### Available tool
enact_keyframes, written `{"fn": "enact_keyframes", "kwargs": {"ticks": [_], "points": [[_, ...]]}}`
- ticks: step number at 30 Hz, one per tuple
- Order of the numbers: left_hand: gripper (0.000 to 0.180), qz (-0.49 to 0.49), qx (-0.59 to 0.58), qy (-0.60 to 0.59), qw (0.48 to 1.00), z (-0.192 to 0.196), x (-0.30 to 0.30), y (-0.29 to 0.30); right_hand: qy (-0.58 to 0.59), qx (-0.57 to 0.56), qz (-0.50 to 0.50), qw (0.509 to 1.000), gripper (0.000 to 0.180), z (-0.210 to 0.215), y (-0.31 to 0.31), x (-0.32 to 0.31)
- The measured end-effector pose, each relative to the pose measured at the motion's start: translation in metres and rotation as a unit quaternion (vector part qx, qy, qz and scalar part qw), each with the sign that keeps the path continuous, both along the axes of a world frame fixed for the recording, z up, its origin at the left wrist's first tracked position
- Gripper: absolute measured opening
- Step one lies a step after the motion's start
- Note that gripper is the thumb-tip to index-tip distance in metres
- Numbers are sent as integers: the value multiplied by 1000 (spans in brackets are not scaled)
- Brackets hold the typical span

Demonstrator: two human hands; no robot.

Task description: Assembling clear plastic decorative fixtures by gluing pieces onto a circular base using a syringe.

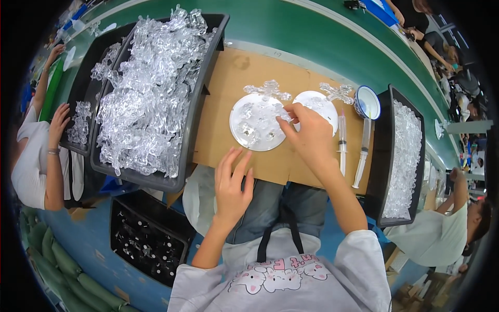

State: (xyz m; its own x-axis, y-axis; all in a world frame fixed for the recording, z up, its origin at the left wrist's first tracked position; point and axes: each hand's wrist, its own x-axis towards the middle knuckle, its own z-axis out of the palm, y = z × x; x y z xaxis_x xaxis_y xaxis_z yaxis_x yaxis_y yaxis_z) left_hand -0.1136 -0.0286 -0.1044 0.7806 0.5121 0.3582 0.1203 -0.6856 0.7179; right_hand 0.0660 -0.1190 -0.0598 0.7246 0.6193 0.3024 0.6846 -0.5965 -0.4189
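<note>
My right hand (306, 132) reaches over a round clear plastic disc (254, 125) lying on a brown cardboard sheet (228, 88), its fingertips pinching a small clear plastic piece at the disc's right edge. A second round disc (318, 103) lies just behind that hand. Clear branched plastic parts (269, 91) rest at the far rim of both discs. My left hand (232, 182) rests open and flat on the cardboard's near edge, holding nothing.
A black tray (200, 99) heaped with clear plastic parts stands to the left, another black tray (382, 156) of small clear pieces to the right. Two syringes (343, 143) and a small bowl (367, 102) lie between. Other people work at both sides. A black crate (148, 239) sits below.
</note>
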Motion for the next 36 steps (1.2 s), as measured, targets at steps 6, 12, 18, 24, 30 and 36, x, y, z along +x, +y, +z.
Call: {"fn": "enact_keyframes", "kwargs": {"ticks": [6,12,18,24,30,36], "points": [[37,4,-5,3,1000,-10,-7,7,81,-18,17,996,32,44,-7,8],[35,2,-13,0,1000,-13,-7,8,5,-46,97,994,36,59,24,34],[36,1,-18,-10,1000,-9,-6,11,52,-129,205,969,23,61,61,67],[33,4,-20,-3,1000,-3,-7,16,-7,-122,220,968,21,75,101,138],[34,-5,-20,4,1000,-3,-7,23,79,-140,147,976,27,76,125,274],[32,-56,-25,32,998,6,29,21,100,-109,38,988,37,52,94,353]]}}
